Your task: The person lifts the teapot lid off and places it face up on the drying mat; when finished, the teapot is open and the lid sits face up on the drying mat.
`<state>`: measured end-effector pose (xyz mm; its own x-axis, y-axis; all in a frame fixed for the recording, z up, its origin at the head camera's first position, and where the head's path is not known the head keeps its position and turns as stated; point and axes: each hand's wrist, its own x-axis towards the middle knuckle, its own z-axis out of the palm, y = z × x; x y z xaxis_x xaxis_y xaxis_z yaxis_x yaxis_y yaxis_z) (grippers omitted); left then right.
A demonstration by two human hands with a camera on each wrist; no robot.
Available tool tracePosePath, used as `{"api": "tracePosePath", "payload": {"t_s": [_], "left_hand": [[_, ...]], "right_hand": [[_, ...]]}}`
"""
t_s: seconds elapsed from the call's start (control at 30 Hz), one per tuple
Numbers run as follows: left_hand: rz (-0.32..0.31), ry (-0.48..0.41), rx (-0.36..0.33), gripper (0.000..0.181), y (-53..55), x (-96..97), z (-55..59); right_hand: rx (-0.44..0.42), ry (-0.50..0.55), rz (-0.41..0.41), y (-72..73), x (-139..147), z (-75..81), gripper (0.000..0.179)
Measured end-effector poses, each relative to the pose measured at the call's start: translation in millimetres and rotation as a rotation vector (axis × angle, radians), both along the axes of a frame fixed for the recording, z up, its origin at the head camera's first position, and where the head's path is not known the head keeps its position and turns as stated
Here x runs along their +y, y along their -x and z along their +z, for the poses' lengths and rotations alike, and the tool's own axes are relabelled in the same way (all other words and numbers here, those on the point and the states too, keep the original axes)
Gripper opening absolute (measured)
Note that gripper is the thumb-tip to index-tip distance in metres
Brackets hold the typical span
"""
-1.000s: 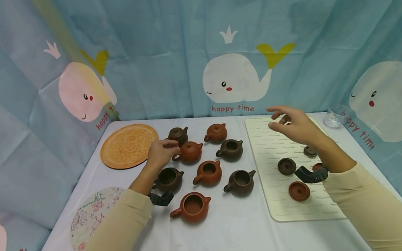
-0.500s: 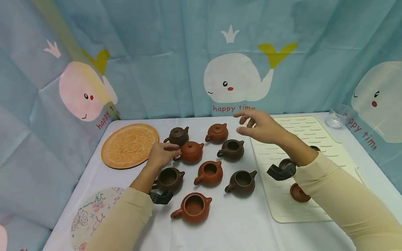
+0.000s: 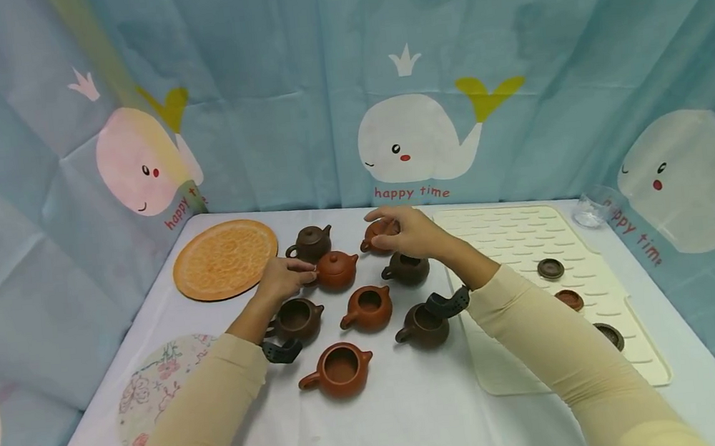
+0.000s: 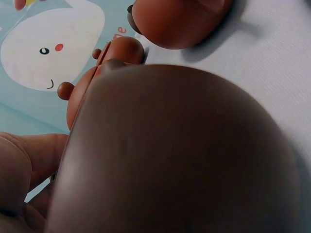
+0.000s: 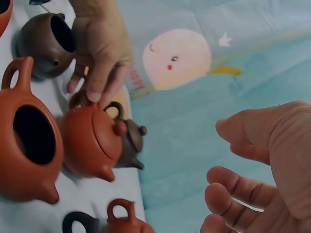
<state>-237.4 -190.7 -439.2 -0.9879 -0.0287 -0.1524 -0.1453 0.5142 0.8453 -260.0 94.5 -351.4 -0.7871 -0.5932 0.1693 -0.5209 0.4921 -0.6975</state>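
Left of the cream mat (image 3: 503,232), lidded brick-red teapot (image 3: 336,272), rounded, smooth, pinched by left hand (image 3: 282,278); right hand (image 3: 411,231) unclenched. White tablecloth (image 3: 415,418) beneath mat; blue whale-print curtain (image 3: 284,136) behind.

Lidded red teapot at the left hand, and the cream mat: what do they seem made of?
Lidded red teapot: probably unglazed clay, smooth with a satin finish, judging by its soft sheen. Cream mat: silicone or plastic, perhaps; matte, with regular short ridges.
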Motion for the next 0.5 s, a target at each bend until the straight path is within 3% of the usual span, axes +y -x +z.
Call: {"api": "tracePosePath", "payload": {"t_s": [0.23, 0.5], "left_hand": [[-0.008, -0.005, 0.005, 0.017, -0.7, -1.1, -0.5], [0.003, -0.011, -0.012, 0.018, 1.3, -2.1, -3.6]], "right_hand": [[-0.038, 0.022, 0.038, 4.9, -22.9, -15.7, 0.036], [-0.067, -0.012, 0.025, 9.2, -44.0, -31.2, 0.037]]}}
